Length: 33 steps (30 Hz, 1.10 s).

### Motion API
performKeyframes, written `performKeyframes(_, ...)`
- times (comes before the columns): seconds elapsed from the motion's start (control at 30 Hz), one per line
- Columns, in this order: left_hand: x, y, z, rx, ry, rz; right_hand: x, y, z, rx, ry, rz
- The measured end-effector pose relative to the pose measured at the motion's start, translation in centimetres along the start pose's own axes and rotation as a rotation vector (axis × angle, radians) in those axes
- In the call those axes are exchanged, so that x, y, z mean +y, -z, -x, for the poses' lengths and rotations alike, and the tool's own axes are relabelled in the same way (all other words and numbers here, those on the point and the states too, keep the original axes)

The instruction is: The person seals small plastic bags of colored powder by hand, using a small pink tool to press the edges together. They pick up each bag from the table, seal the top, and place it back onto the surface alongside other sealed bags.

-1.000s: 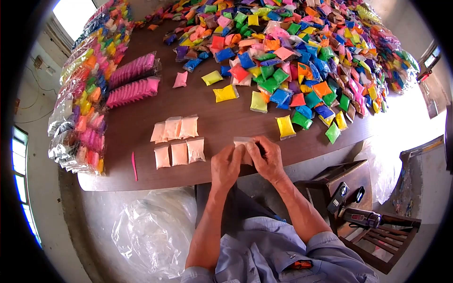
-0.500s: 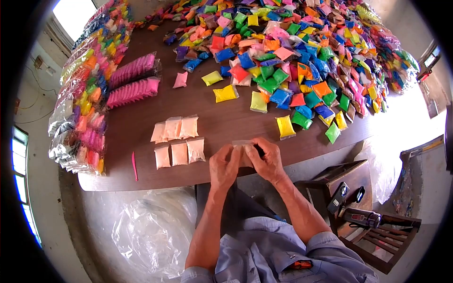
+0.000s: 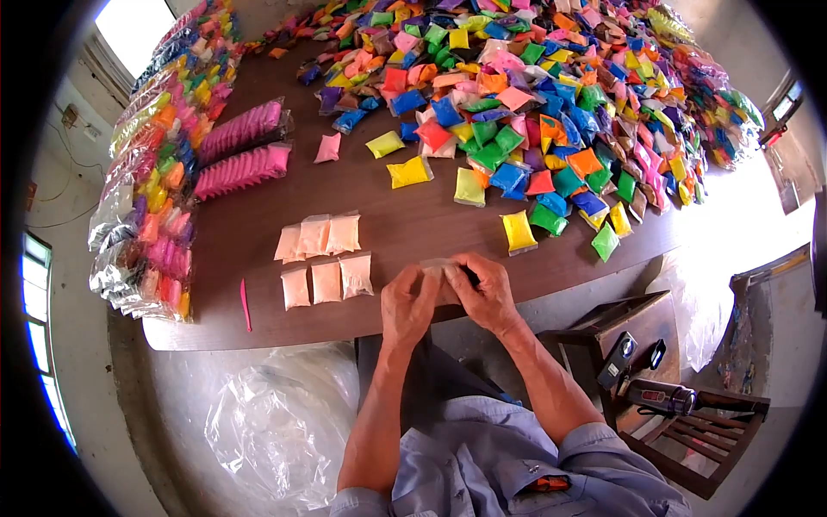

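So the blue shirt (image 3: 482, 457) is seen closest, with both forearms reached out over the table's near edge. A pale peach packet (image 3: 447, 295) is held just inside that edge, its translucent top pointed away from the body. It's pinched by thumb and fingers of the left hand (image 3: 407, 302) on one side, and gripped the same way by the right hand (image 3: 484, 293) on the other, so the hands are nearly together. Some elbow room is left on both sides: below left, a crumpled plastic sheet (image 3: 280, 422) is spread on the floor, and off to the right the space is bounded by a wooden cabinet (image 3: 652, 317), a dark flask (image 3: 662, 396) and a slatted chair (image 3: 706, 438).

On the brown tabletop (image 3: 431, 224), more peach packets (image 3: 326, 281) are laid in two rows just left of the hands, the farther row overlapped. A thin pink stick (image 3: 245, 304) is set farther left. Beyond, pink bundles (image 3: 245, 168) are lined up beside a long stack of bagged sets (image 3: 155, 220) along the left edge. The far side is buried under a big multicoloured pile (image 3: 517, 95). Light is let in by a window (image 3: 138, 34) past the far left corner.
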<state>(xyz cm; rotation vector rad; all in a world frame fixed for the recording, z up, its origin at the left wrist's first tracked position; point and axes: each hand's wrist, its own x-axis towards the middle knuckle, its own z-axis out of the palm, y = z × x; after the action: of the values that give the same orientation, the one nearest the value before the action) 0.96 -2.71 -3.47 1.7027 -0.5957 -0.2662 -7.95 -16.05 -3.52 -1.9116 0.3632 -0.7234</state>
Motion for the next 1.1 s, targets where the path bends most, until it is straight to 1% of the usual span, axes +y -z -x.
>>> performKeyframes(0.07, -0.4, -0.1, 0.0, 0.024, -0.063, -0.040, -0.3, 0.1, -0.1, -0.010, -0.001, 0.001)
performKeyframes(0.2, -0.1, -0.1, 0.0, 0.040, -0.079, -0.061, -0.3, 0.1, 0.0, -0.018, -0.044, -0.033)
performKeyframes(0.27, 0.6, 0.2, 0.1, -0.023, 0.015, -0.034, 0.2, 0.0, 0.1, -0.007, -0.053, -0.059)
performKeyframes(0.33, -0.1, -0.1, 0.2, -0.018, 0.023, 0.004, 0.5, -0.1, 0.1, 0.056, -0.090, -0.120)
performKeyframes(0.37, -0.4, -0.2, 0.3, -0.014, 0.031, 0.043, 0.6, 0.0, 0.1, 0.056, -0.091, -0.120)
performKeyframes(0.43, 0.3, -0.4, 0.3, 0.009, 0.009, 0.022, -0.1, 0.1, -0.1, 0.090, -0.093, -0.101)
performKeyframes(0.53, 1.0, -0.1, 0.3, 0.026, -0.011, -0.040, -0.6, 0.0, 0.0, 0.054, -0.140, -0.152)
performKeyframes(0.63, 0.8, 0.1, 0.2, 0.013, -0.019, -0.094, -1.4, 0.4, -0.2, 0.009, -0.167, -0.111)
performKeyframes(0.77, 0.4, 0.1, 0.1, -0.006, -0.005, -0.078, -0.3, 0.1, -0.1, 0.018, -0.153, -0.073)
performKeyframes(0.8, 0.3, 0.1, 0.2, -0.007, -0.005, -0.077, 0.0, -0.1, -0.1, 0.054, -0.153, -0.106)
performKeyframes(0.87, 0.1, 0.1, 0.3, -0.021, 0.053, 0.045, 0.3, -0.4, 0.0, 0.089, -0.153, -0.138)
performKeyframes(0.93, 0.3, -0.1, 0.4, -0.019, 0.078, 0.036, -0.1, -0.6, -0.2, 0.165, -0.078, -0.140)
performKeyframes(1.0, 0.7, 0.1, 0.3, -0.015, 0.103, 0.027, -0.3, -0.5, -0.1, 0.150, -0.088, -0.121)
performKeyframes(1.1, 0.8, 0.3, 0.3, -0.018, 0.052, -0.063, -0.3, -0.2, 0.0, 0.106, -0.128, -0.126)
